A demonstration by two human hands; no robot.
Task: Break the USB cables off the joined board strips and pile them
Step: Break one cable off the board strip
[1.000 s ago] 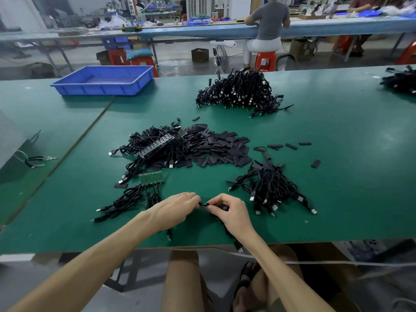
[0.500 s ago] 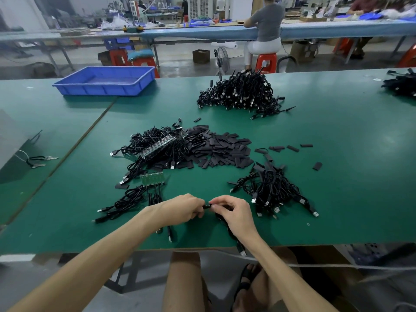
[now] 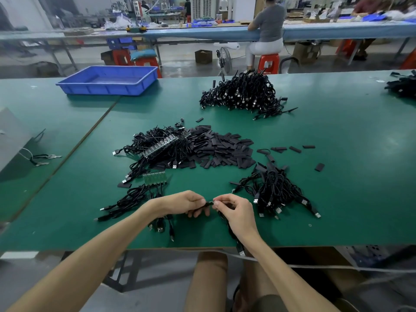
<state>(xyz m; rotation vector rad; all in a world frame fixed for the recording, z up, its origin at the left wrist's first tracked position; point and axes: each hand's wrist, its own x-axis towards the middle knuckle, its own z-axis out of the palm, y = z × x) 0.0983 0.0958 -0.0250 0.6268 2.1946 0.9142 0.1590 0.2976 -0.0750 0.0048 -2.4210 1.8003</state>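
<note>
Pinching one cable end [image 3: 209, 203] between them, the left hand [image 3: 188, 204] and right hand [image 3: 236, 211] both grasp it at six o'clock on the counter [image 3: 337, 176]; its cable [image 3: 241, 252] trails over the near edge; this looks like a snap-off; next comes a sharp bend, then a drop onto the loose pile [image 3: 279, 192] at three o'clock; the green board strip [image 3: 154, 178] waits at ten o'clock.

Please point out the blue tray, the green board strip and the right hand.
blue tray [image 3: 101, 90], head view, front wall.
green board strip [image 3: 154, 178], head view, its middle.
right hand [image 3: 236, 210], head view, back of the hand.
</note>
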